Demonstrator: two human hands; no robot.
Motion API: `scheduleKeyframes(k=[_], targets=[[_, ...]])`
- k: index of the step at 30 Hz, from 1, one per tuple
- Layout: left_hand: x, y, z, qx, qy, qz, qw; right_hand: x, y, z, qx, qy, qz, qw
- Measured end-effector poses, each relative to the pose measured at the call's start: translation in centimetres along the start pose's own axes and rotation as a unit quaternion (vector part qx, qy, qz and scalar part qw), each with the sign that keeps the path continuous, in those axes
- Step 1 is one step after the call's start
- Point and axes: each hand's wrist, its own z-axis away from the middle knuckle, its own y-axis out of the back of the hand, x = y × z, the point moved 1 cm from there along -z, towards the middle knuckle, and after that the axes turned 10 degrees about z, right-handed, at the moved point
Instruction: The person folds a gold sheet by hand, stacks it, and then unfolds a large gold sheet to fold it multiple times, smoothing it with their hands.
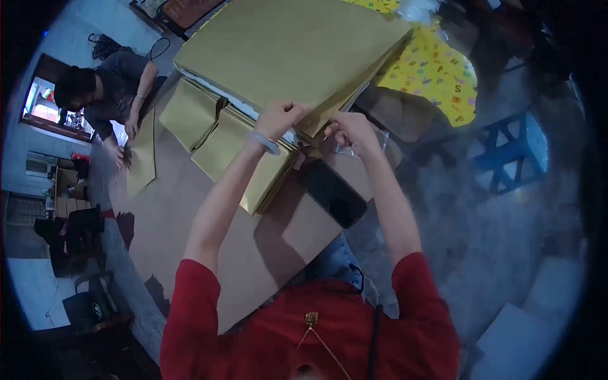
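A large stack of gold paper sheets point(291, 50) lies across the far part of the table. My left hand point(278, 120), a pale bangle at its wrist, is closed with its fingertips pinching the near corner of the gold paper. Just right of it, my right hand point(354, 133) is closed too, its thumb and curled fingers at the same corner's edge. Below my hands are bundles of folded gold paper point(237, 155), tied or banded with a dark strip. A black phone point(334, 193) lies on the table beneath my right hand, near a clear plastic bag point(379, 138).
Brown board covers the table point(209, 253). At the left, another person point(123, 82) bends over a gold sheet point(142, 158). Yellow printed sheeting point(437, 76) hangs at the upper right. On the floor to the right stands a blue plastic stool point(516, 152).
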Motion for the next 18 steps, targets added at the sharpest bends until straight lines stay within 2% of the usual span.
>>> scheduleKeyframes(k=[2,5,7,8,11,14,16,17,18], targets=[[0.2,0.0,0.2,0.005,-0.004,0.019,1.000,-0.3,0.0,0.6,-0.008,0.008,0.008,1.000],[0.2,-0.4,0.3,0.041,-0.034,-0.047,0.997,-0.6,-0.3,1.1,-0.016,0.043,0.029,0.998],[-0.7,-0.7,0.2,0.022,-0.147,-0.076,0.986,-0.2,-0.5,0.6,-0.015,0.038,0.020,0.999],[-1.2,-0.6,0.0,0.022,-0.147,-0.076,0.986,0.0,-0.6,0.4,-0.015,0.032,0.010,0.999],[-1.5,-0.5,0.4,-0.007,-0.181,-0.006,0.983,0.3,-0.9,0.0,0.016,0.050,0.049,0.997],[-1.5,0.3,0.8,-0.052,-0.206,-0.001,0.977,0.2,-1.4,0.0,0.061,0.061,0.088,0.992],[-0.5,0.6,1.4,-0.138,-0.262,-0.050,0.954,0.1,-1.7,0.0,0.068,0.070,0.087,0.991],[-0.5,0.4,2.2,-0.145,-0.161,0.065,0.974,0.1,-1.8,0.0,0.075,0.080,0.086,0.990],[-0.8,0.5,2.1,-0.145,-0.160,0.065,0.974,0.2,-1.8,-0.1,0.075,0.080,0.086,0.990]])
